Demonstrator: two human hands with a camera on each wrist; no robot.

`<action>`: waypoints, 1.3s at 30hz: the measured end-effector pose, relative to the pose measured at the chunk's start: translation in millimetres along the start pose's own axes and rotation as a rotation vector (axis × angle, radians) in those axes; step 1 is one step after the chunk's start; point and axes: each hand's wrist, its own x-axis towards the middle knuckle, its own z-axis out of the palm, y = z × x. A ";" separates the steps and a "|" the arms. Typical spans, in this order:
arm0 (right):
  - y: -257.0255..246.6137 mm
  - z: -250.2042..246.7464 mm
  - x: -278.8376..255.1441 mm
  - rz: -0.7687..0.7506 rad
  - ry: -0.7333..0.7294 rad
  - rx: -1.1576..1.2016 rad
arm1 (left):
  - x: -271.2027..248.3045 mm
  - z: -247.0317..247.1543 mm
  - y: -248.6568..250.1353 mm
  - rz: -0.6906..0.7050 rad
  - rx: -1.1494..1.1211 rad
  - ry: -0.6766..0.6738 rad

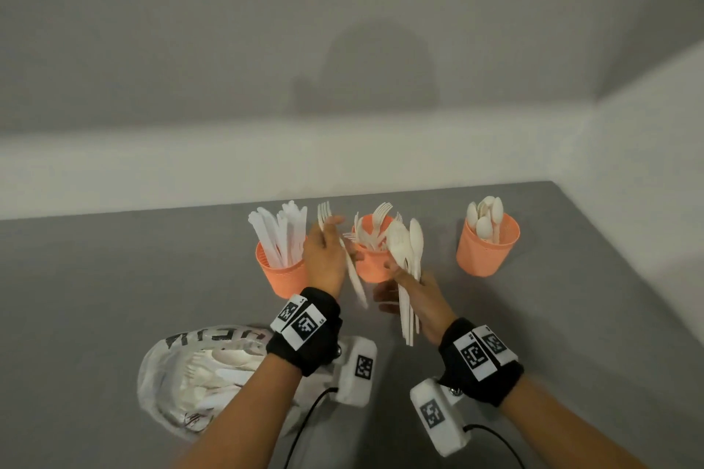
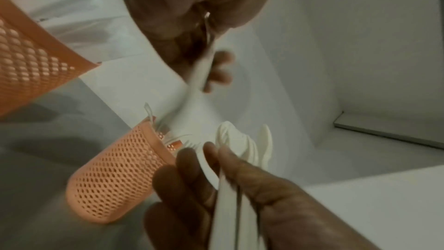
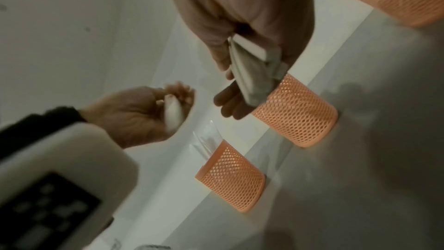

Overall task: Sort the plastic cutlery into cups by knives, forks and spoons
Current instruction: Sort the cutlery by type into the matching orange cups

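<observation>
Three orange mesh cups stand in a row: the knife cup [image 1: 282, 270] on the left, the fork cup [image 1: 371, 265] in the middle, the spoon cup [image 1: 487, 247] on the right. My left hand [image 1: 324, 251] grips one white fork [image 1: 324, 213], tines up, between the knife cup and the fork cup. My right hand [image 1: 415, 293] holds a bundle of white spoons [image 1: 407, 244] upright just in front of the fork cup. In the left wrist view the fork [image 2: 201, 67] is blurred above the fork cup [image 2: 120, 174]. The right wrist view shows the bundle's handles [image 3: 252, 67] in my fist.
A crumpled clear plastic bag [image 1: 198, 377] with more white cutlery lies on the grey table [image 1: 114, 278] near my left forearm. White walls run close behind the cups and along the right side. Cables trail from both wrist cameras.
</observation>
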 end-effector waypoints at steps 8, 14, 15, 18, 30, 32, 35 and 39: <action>0.8 3.4 -4.1 -0.080 0.042 -0.096 | -36.5 20.7 -1.0 -0.003 0.125 -0.251; -3.0 2.1 -8.9 -0.055 -0.031 -0.117 | -37.4 24.0 -5.5 -0.075 0.156 -0.253; -3.6 1.8 -9.3 -0.054 -0.040 -0.111 | -37.8 24.0 -6.0 -0.088 0.143 -0.263; -6.2 -1.0 -10.5 -0.007 -0.087 -0.001 | -36.5 20.6 -3.0 -0.136 0.010 -0.268; -12.0 -17.3 -16.7 0.253 -0.246 0.198 | -12.6 -2.1 1.1 -0.569 -0.503 -0.026; -11.3 -21.1 -17.7 0.256 -0.283 0.234 | -13.3 -5.2 0.2 -0.543 -0.456 -0.049; -12.3 -23.9 -20.4 0.244 -0.304 0.260 | -18.3 -7.5 1.8 -0.515 -0.352 -0.169; -13.2 -23.3 -22.9 0.230 -0.307 0.252 | -28.0 -1.9 0.5 -0.489 -0.153 -0.265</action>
